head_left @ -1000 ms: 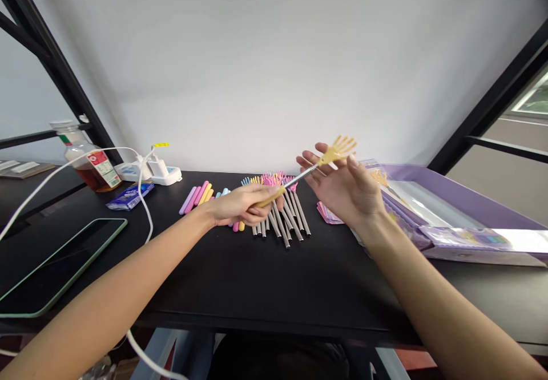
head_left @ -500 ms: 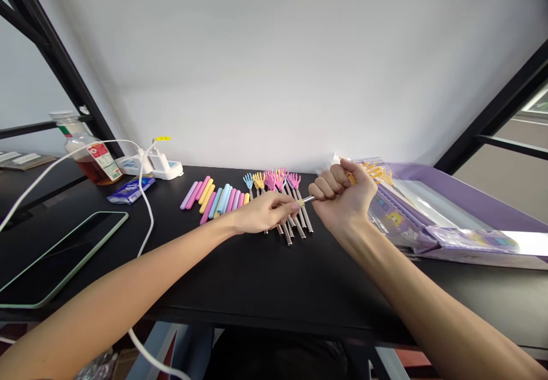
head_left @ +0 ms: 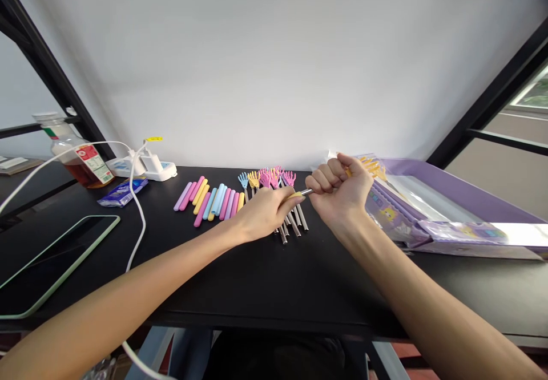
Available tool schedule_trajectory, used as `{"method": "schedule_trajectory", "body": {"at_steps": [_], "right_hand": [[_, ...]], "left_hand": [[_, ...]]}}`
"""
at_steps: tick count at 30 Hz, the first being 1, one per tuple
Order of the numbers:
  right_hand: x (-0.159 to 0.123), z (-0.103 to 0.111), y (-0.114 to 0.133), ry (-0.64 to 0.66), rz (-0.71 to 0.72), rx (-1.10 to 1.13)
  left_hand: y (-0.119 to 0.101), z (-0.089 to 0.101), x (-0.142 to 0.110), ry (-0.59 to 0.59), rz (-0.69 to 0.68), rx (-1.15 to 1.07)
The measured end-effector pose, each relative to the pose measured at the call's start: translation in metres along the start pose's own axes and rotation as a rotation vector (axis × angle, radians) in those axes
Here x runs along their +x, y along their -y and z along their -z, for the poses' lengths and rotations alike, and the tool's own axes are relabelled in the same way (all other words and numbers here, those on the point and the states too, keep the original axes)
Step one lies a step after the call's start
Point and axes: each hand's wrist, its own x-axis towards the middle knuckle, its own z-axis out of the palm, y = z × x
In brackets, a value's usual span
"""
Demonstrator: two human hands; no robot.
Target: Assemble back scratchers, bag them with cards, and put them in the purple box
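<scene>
Head view: the left hand (head_left: 263,211), fingers closed, grips the yellow handle (head_left: 296,195) of a back scratcher, held over the worktop (head_left: 257,283). The right hand (head_left: 342,191) is balled in a fist around its other end, a short bit of metal rod (head_left: 307,191) showing between. Loose scratchers (head_left: 289,178) lie just behind, coloured handles (head_left: 219,199) leftward, a purple box (head_left: 432,181) rightward.

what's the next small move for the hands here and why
Probably press the yellow handle and metal rod together: the left hand grips the handle, the right hand is closed around the rod, and bare metal shows between; whether the handle is fully seated is hidden.
</scene>
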Motion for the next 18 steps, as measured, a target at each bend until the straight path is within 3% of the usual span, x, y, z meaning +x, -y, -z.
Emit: {"method": "schedule_trajectory", "body": {"at_steps": [5,7,13,18], "right_hand": [[-0.005,-0.015,0.055,0.11,-0.159,-0.257],[-0.006,-0.016,0.067,0.156,-0.208,-0.364],[0.004,-0.002,0.049,0.131,-0.078,-0.43],[0.009,0.0,0.037,0.14,-0.053,-0.434]], "left_hand": [[-0.016,0.014,0.003,0.14,-0.151,0.074],[-0.013,0.02,0.002,0.123,-0.193,0.147],[0.012,0.027,0.001,0.062,-0.176,0.425],[0.014,0.025,0.0,0.059,-0.198,0.517]]}}
